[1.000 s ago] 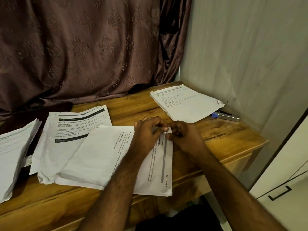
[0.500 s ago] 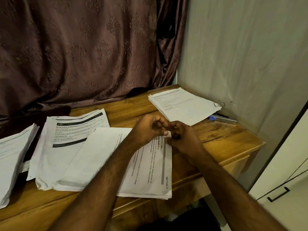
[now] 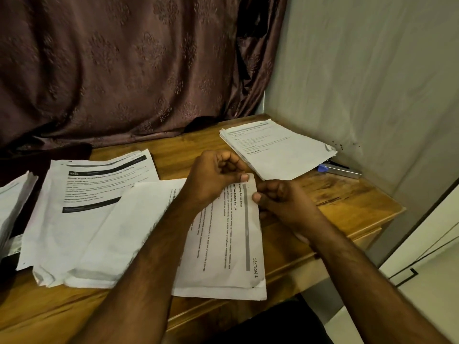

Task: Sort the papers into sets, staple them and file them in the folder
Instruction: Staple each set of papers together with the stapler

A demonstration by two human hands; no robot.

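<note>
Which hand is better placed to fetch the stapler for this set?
The right hand, probably. The stapler lies on the table's right side, by the wall, just beyond that hand. The left hand sits farther off, pinching the top corner of the set, so it can steady the pages.

The stapler (image 3: 340, 169) lies half hidden under the far paper stack (image 3: 275, 147); the left pile (image 3: 12, 204) is cut off by the frame edge; both forearms cover much of the near set (image 3: 223, 244), whose small print is unreadable

Home room, patterned brown curtain (image 3: 119, 70), wooden desk (image 3: 347, 202) in corner, wardrobe door (image 3: 427, 256)
</note>
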